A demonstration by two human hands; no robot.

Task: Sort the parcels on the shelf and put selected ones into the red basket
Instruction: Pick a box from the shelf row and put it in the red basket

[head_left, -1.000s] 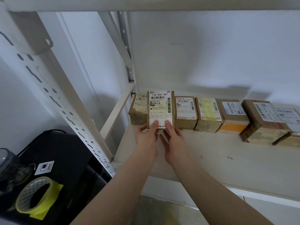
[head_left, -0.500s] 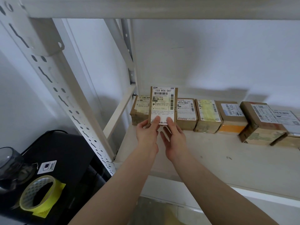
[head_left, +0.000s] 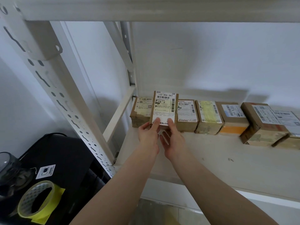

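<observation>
the parcel, a flat brown cardboard box with a white printed label reading "133 r06 0a7" over barcodes, stands tilted up above the row at the left end of the shelf board, held by both hands at its lower edge. the left hand grips the lower left corner, thumb on the label face and fingers curled behind; the right hand pinches the lower right edge with its thumb on the label and its fingers under the box. just left of it, partly hidden behind it, sits a taped brown box; to the right runs a close row: a box with a white label, one with a yellowish label, one with an orange front, then a larger box turned at an angle. the shelf is pale, matte and scuffed, framed by a white perforated metal upright. below left, on a black case, lie a roll of clear tape on yellow paper and a dark glassy object.
</observation>
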